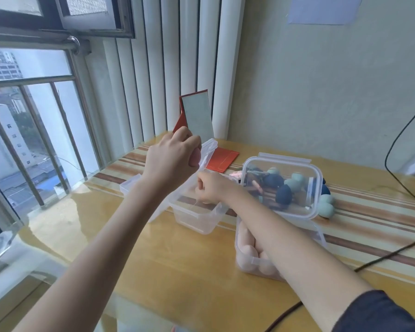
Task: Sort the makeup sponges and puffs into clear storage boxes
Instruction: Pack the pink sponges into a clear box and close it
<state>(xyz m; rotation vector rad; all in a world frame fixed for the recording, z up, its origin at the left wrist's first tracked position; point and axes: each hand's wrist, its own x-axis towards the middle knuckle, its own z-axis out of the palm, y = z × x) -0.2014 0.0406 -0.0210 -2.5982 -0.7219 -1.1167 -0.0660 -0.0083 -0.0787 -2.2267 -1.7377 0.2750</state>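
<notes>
Wooden desk by the window. My left hand [171, 155] grips a pink sponge [195, 158] over the empty clear box [197, 218]; my right hand [210, 190] pinches its rim. Peach box [256, 257] filled, blue-green box [282, 185] lidded; two green sponges [326, 206] remain loose.

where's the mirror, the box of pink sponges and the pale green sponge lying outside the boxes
mirror [200, 118]: head view, middle of the glass
box of pink sponges [256, 261]: head view, front wall by its clip
pale green sponge [326, 209]: head view, its rounded body
</notes>
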